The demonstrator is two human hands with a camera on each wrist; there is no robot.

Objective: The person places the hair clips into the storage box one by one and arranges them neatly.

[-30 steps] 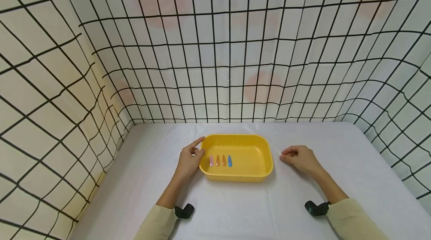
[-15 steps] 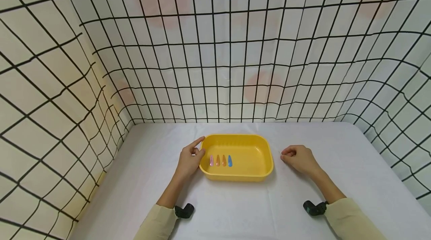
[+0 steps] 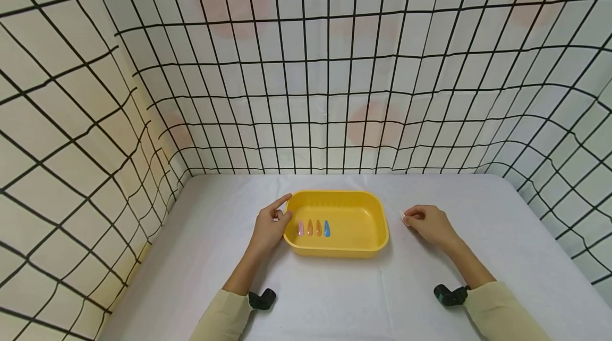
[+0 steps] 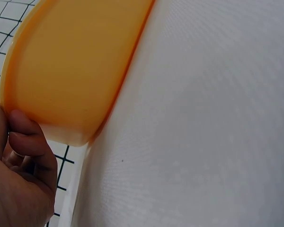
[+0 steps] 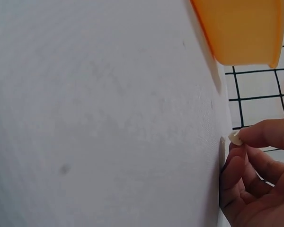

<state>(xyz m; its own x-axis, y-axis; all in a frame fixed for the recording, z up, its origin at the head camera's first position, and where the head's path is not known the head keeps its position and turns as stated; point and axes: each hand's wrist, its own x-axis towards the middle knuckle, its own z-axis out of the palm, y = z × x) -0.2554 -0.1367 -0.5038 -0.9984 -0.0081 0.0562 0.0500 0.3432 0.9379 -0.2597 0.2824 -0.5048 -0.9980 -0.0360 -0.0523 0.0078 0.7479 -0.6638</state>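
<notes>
A yellow tray [image 3: 356, 229] lies on the table, and my left hand [image 3: 269, 228] grips its left rim with the thumb over the edge. In the left wrist view the fingers [image 4: 35, 146] of that hand curl against the tray's end wall. Lined up inside, on the left, are a pink snap hair clip [image 3: 300, 228], two orange snap clips [image 3: 314, 228] and a blue one [image 3: 327, 228]. Right of the tray, my right hand [image 3: 430, 226] pinches a small cream-white piece [image 5: 235, 138] between thumb and forefinger. Mostly covered by the fingertips, its kind cannot be told.
A white cloth [image 3: 334, 298] covers the table. Behind it and at both sides rise white walls with a black grid [image 3: 306, 91]. Each wrist wears a black camera, one at the left sleeve [image 3: 261, 299] and one at the right [image 3: 451, 295].
My right hand has shifted slightly right, away from the tray, and more of the white piece shows at its fingertips. The left hand, tray and clips stay as they were.
</notes>
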